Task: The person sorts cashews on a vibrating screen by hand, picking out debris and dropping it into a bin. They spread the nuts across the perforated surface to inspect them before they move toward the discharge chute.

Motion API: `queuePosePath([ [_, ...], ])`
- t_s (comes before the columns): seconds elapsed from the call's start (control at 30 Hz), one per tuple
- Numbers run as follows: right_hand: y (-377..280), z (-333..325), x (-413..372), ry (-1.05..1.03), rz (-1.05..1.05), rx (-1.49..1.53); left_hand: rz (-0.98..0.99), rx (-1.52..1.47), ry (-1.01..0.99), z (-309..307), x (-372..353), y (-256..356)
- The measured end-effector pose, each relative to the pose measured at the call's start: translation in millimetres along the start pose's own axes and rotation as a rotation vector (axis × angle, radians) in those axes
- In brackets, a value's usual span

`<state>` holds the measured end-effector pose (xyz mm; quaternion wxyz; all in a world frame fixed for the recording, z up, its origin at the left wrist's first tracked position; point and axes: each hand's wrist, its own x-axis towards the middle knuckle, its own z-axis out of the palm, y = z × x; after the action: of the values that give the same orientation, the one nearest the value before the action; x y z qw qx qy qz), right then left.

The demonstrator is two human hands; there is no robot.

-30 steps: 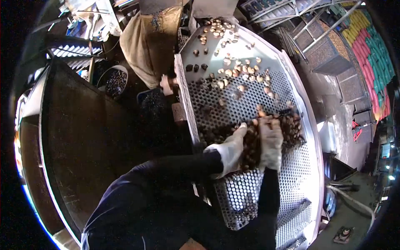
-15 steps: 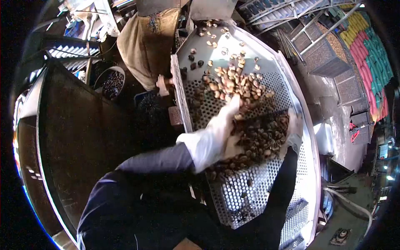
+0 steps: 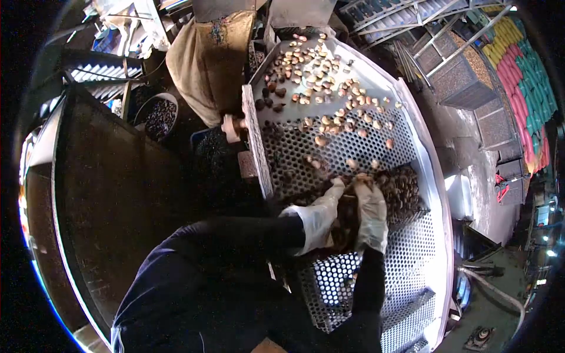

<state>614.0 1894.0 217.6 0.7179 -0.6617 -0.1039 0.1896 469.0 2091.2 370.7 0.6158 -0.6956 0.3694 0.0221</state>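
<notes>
Both my hands wear thin whitish gloves and are side by side at the dark nuts on the perforated tray. My left hand (image 3: pixel 322 215) has its fingers curled in at the near edge of the dark nut pile (image 3: pixel 399 191). Close to its right, my right hand (image 3: pixel 372 213) bends its fingers down into the same nuts; its fingertips are partly hidden among them. Ahead of both hands, paler nuts (image 3: pixel 335 120) lie scattered over the perforated metal tray (image 3: pixel 406 244) and its smooth far end. A few of the nearer ones are blurred by motion.
Left of the tray stand a sackcloth cover (image 3: pixel 203 67), a bucket of dark nuts (image 3: pixel 159 117) and a large dark metal panel (image 3: pixel 112 194). To the right are bins of nuts (image 3: pixel 459 76), stacked coloured sacks (image 3: pixel 521 82) and a white container (image 3: pixel 459 197).
My right hand has come left from the tray's right side to beside my left hand, which has drawn slightly nearer. The pale nuts have spread away toward the far end.
</notes>
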Motion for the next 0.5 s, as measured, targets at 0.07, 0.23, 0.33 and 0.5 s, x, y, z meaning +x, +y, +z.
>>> queuePosePath([
  [0.07,-60.2,38.5,-8.6,-0.005,0.065,-0.597,-0.005,0.392,-0.074,-1.2,-1.2,-10.6],
  [0.23,-168.1,77.5,15.9,0.239,0.209,-0.322,0.077,1.786,-0.246,17.8,-17.4,-73.6],
  [0.33,-173.0,20.9,47.6,0.514,0.154,-0.466,0.161,1.855,-0.324,33.8,-7.8,-80.0],
  [0.5,-149.8,-36.0,28.3,0.434,0.371,-0.712,0.246,2.098,0.030,19.4,-73.5,-65.6],
])
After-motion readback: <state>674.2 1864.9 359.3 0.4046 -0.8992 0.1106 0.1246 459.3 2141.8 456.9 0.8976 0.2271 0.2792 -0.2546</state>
